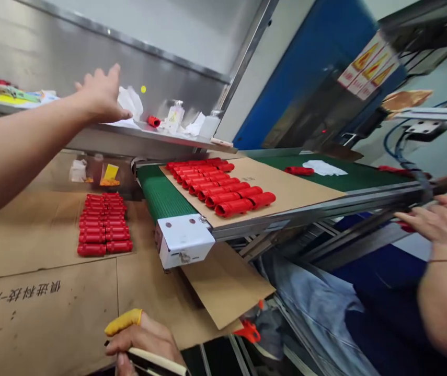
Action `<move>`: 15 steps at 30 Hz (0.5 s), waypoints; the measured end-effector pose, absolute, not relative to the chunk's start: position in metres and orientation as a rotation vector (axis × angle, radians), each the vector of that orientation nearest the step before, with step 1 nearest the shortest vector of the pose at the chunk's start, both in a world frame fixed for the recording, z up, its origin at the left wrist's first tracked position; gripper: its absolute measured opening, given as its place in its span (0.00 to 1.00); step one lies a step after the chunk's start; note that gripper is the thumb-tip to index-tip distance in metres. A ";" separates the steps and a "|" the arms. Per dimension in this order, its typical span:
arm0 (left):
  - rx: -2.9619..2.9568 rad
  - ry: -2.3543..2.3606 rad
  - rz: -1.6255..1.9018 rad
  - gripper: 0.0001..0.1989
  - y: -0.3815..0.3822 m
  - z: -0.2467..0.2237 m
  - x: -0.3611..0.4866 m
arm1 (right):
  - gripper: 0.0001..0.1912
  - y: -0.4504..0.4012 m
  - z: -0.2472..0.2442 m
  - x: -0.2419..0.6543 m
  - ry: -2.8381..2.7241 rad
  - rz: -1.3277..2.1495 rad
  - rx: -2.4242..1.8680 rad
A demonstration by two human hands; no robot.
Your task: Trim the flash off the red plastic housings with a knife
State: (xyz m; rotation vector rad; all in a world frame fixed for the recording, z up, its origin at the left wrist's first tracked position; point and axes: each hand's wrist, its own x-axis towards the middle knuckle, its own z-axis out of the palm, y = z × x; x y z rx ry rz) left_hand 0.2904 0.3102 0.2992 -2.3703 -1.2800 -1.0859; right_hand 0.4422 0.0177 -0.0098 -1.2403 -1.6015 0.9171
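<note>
My left hand (103,96) reaches out over the metal shelf with its fingers spread, beside crumpled white tissue (131,104); nothing shows in it. At the bottom, my right hand (148,339) is closed around a slim tool (158,360) with a pale and dark body; its exact kind cannot be made out. A yellow finger cot (124,322) covers one finger of that hand. Beyond it, red tubular parts (103,224) lie in two columns on the cardboard-covered table (50,313). More red tubular parts (223,190) lie in rows on a cardboard sheet (278,183) over the conveyor.
A green conveyor belt (155,193) ends in a white metal bracket (186,240). On the shelf (148,133) stand small white bottles (175,116) and one red part (153,121). A co-worker's hand (443,224) is at the right. Orange-handled scissors (250,331) show below.
</note>
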 end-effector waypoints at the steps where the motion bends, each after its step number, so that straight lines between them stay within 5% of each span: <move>1: -2.356 -1.268 -1.062 0.42 0.306 0.282 0.290 | 0.10 0.010 -0.011 0.446 -1.540 0.957 -1.245; 7: -2.668 -1.158 -0.401 0.06 0.230 0.070 0.243 | 0.16 -0.011 -0.009 0.460 -1.434 1.197 -1.128; 10: -2.728 -1.300 -0.297 0.05 0.229 0.008 0.235 | 0.23 -0.013 0.002 0.449 -1.314 1.253 -1.166; 15: -2.898 -1.513 -0.362 0.06 0.207 -0.002 0.214 | 0.24 -0.019 0.002 0.427 -1.185 1.175 -1.232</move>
